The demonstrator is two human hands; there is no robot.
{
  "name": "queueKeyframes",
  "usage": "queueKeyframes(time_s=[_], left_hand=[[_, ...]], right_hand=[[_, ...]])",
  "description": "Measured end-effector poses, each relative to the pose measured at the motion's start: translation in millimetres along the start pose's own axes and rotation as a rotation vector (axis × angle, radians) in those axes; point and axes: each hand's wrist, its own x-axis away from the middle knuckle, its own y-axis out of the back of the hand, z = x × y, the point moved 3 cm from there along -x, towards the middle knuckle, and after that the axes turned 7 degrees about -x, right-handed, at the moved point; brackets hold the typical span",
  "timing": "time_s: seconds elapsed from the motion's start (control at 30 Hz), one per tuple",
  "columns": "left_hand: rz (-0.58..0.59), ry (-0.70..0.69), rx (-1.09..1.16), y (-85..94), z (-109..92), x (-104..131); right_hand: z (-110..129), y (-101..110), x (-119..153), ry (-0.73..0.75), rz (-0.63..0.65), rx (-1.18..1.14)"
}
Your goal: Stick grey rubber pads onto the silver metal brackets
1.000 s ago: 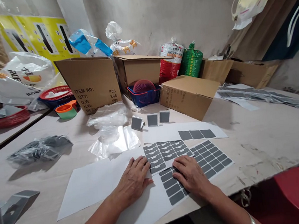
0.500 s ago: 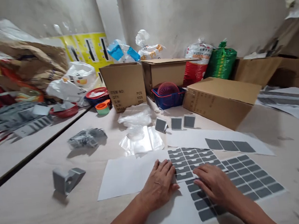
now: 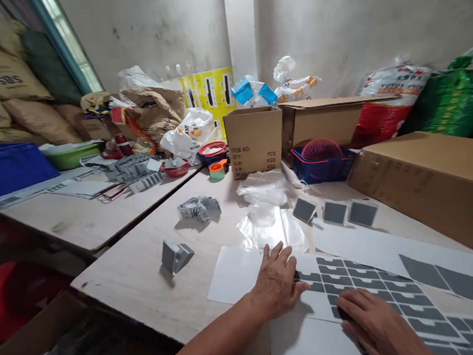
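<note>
While the left hand (image 3: 276, 279) rests, fingers slightly spread, on the left part of the sheet of grey notched stickers (image 3: 370, 281), the right hand (image 3: 379, 322) curls at its near edge, fingers close together, whether pinching I cannot tell; the sheet lies on the table (image 3: 126, 289), near clear plastic bags (image 3: 272, 227)
</note>
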Motion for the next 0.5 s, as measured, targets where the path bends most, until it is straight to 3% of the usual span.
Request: queueKeyframes(time_s=[0.1,0.23,0.37,0.5], left_hand=[[0.021,0.058,-0.053,-13.4,10.6,2.6],[-0.002,0.069,-0.094,-22.3,9.6,6.0],[-0.027,0.076,-0.057,-16.3,5.3,6.0],[-0.122,0.132,-0.003,2.2,10.1,6.4]], right_hand=[[-3.4,0.0,0.5,-0.010,0.073,0.003],[-2.5,5.4,-16.3,-0.119,0.248,0.084],[1.7,10.7,-46.9,-0.098,0.280,0.132],[6.2,8.8,-73.4,-0.051,0.246,0.077]])
